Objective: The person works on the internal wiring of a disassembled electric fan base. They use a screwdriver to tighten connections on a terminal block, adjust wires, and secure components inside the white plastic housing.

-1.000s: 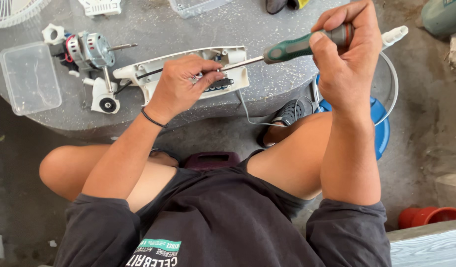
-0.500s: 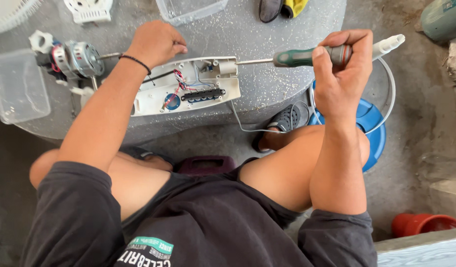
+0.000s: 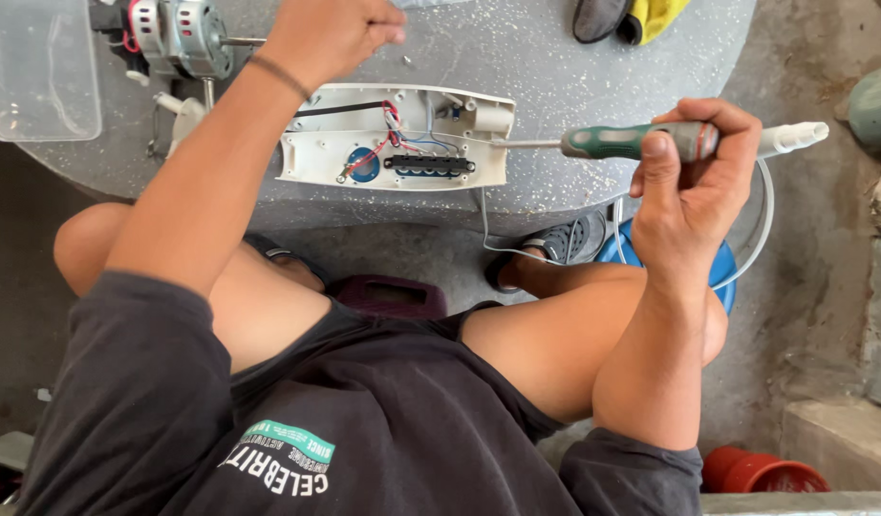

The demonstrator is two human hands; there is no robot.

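head view: the green-handled screwdriver lies level above the bench edge, its tip at the right end of the open white housing, which rests on the bench with red and blue wires showing. the right hand has its grip wrapped tight around the handle. the left hand reaches past the housing toward the top edge, fingers curled in; whether its grip pinches anything i cannot tell. a small motor and a clear plastic box sit at the left.
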